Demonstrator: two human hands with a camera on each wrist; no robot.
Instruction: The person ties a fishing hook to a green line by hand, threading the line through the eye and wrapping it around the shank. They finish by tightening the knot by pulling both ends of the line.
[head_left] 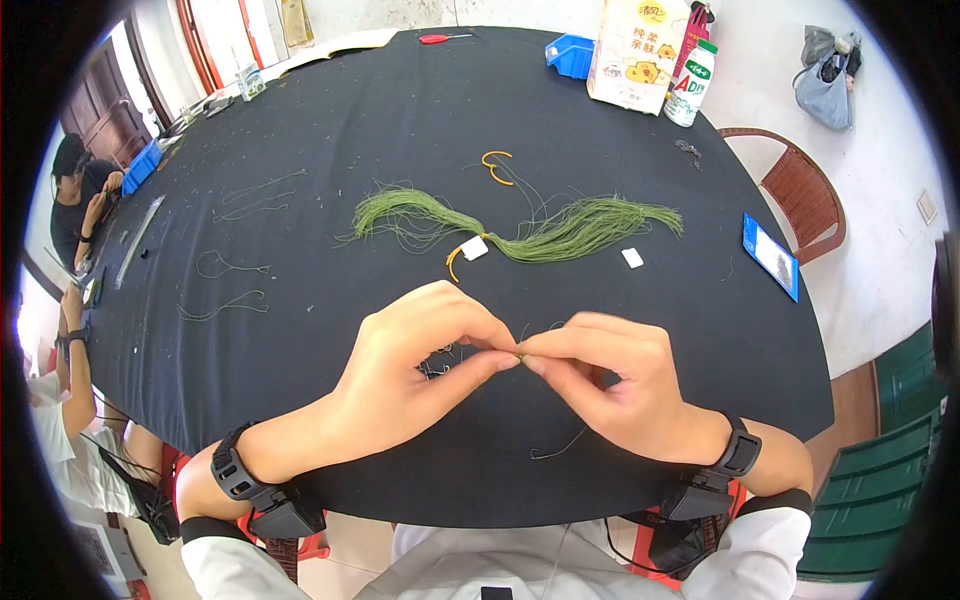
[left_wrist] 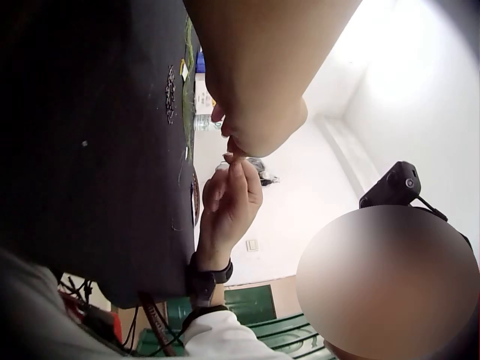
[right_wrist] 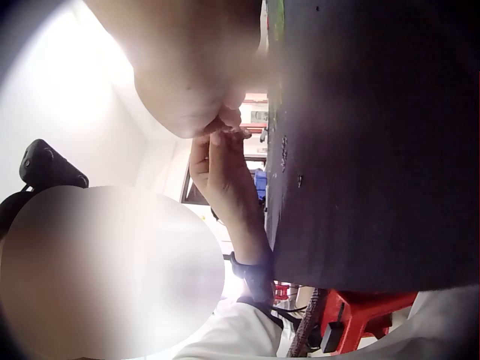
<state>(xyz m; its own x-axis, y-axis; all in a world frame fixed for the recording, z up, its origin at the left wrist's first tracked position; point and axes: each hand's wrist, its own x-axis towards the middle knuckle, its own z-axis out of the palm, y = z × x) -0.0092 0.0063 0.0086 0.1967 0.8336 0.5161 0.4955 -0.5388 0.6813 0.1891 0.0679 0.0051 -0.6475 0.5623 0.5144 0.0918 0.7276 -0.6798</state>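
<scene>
At the far left, two people sit by the table (head_left: pixel 400 120), one in a black cap (head_left: pixel 70 152), near a blue tray (head_left: pixel 142 167); a clear strip (head_left: pixel 140 243) lies just inside that edge; to its right, four loose threads (head_left: pixel 232 306) are spread apart on the black cloth; then comes the left hand (head_left: pixel 390 360), its thumb and forefinger pinching a thin strand (head_left: pixel 523 332) in front of the wearer; small metal bits (head_left: pixel 436 370) show through the gap between that thumb and forefinger; beyond the hands lies a green bundle (head_left: pixel 530 245), stretched sideways and gathered near its middle, with a white tag (head_left: pixel 474 248) at the gather, and a yellow ring (head_left: pixel 497 168) behind it; the right hand (head_left: pixel 640 375) pinches the same strand, its fingertips meeting the left's, so that the strand is mostly hidden and what is done to it cannot be told; a short thread (head_left: pixel 558 447) lies nearer the wearer; a second tag (head_left: pixel 632 258) is just below the bundle's right half; at the back right stand a carton (head_left: pixel 640 55) and a bottle (head_left: pixel 692 85), side by side; rightmost on the table is a blue packet (head_left: pixel 770 257), near a brown chair (head_left: pixel 805 195).
</scene>
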